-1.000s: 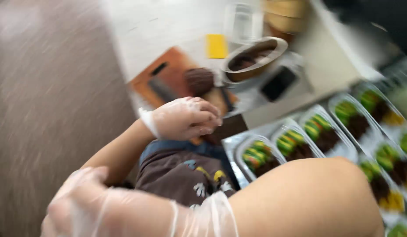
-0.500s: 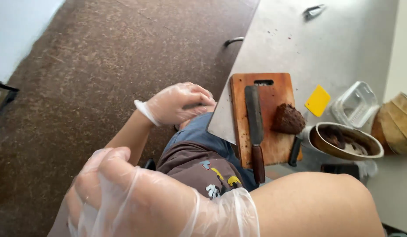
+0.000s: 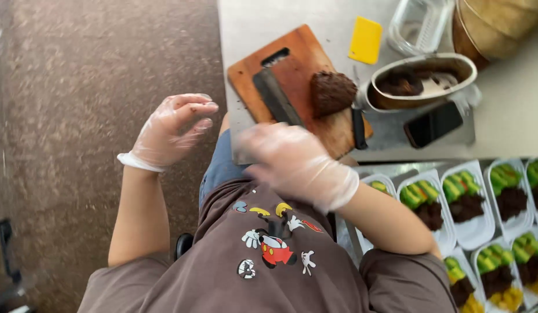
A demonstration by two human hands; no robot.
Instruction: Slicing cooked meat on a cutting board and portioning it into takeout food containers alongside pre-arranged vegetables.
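The wooden cutting board point(image 3: 292, 75) lies at the edge of the steel counter point(image 3: 245, 23), and everything else sits relative to it. A broad cleaver point(image 3: 273, 97) rests on the board with its blade running diagonally, and a dark brown lump of meat point(image 3: 332, 91) sits on the board just beside the blade. The right hand point(image 3: 295, 162), in a clear disposable glove, hovers over the board's near edge, fingers loosely spread; it is blurred, so whether it touches the cleaver's handle cannot be told, though it seems to grip nothing. The left hand point(image 3: 170, 130), also gloved, is raised off the board's left side over the brown floor point(image 3: 77, 116), fingers curled half open and empty. Beyond the board lies a yellow scraper point(image 3: 366, 39); to its right stand a metal bowl point(image 3: 422, 81) and a dark phone point(image 3: 434, 123). Nearer than the board, white meal trays point(image 3: 472, 203) hold green vegetables and dark meat
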